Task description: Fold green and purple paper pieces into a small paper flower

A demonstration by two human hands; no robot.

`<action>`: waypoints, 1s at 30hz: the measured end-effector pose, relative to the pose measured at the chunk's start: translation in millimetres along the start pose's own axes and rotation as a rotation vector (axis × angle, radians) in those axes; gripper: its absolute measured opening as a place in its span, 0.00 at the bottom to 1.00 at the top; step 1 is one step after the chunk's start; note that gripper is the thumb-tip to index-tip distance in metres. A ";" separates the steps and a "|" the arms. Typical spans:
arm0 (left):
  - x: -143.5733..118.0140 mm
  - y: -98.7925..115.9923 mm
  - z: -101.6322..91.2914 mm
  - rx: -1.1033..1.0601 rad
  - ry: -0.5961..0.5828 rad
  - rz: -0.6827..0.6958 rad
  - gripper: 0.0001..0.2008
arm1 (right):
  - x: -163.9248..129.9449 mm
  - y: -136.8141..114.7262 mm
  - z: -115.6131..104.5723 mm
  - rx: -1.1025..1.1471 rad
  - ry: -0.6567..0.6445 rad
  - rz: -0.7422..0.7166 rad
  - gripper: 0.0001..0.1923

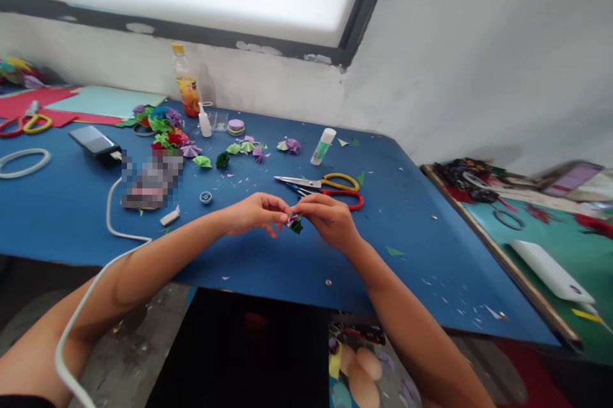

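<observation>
Two bare arms close up at the bottom, one white cable [112, 216] draped over the left one

Big blue counter [421, 229] under everything

Two flat paper sheets [96, 101] far back on the left, one red and one light blue

One heap of paper flowers [160, 124] at the back, many colours, looking finished

Left hand [253, 213] and right hand [328, 219] meeting near the middle of the counter, fingertips of both pinched shut on one little paper piece [295, 223], green and purple, held between them just above the counter top

Probably about halfway: some flowers made, this small one being pressed together, more bits waiting

One drink bottle [186, 85] standing by the wall

Scissors [330, 188] just behind the right hand, yellow and red handles, maybe two pairs lying crossed; more red and yellow handles at the far left edge

One dark phone [94, 140], plugged in

One white ring [22, 162] lying flat

About five loose folded fans [246, 147], green and purple, apart from each other, hard to count for sure

One glue stick [323, 146], leaning

One small white glue bottle [205, 122]

One little stack of round paper discs [235, 127]

Lots of tiny paper scraps all over, too many to count
</observation>
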State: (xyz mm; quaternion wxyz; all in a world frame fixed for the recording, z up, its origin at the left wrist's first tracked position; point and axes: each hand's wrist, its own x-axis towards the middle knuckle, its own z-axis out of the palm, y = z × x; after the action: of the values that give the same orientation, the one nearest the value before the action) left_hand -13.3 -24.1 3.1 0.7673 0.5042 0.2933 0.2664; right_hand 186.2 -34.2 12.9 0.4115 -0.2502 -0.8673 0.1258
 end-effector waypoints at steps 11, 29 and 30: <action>3.6 -2.7 3.1 0.193 0.099 0.137 0.10 | 3.5 -1.8 0.3 0.133 -0.109 0.174 0.12; 8.0 -8.7 0.8 0.561 0.397 0.416 0.08 | 3.7 1.3 9.6 0.285 -0.047 0.541 0.11; 8.4 -9.0 0.8 0.567 0.399 0.433 0.08 | 4.1 1.6 9.7 0.289 -0.032 0.541 0.10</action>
State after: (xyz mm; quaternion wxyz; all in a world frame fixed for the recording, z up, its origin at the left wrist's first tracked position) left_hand -6.0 -21.8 -6.6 0.4522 0.6842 0.3853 0.4229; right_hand 177.0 -30.7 8.8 0.3807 -0.4088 -0.7487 0.3569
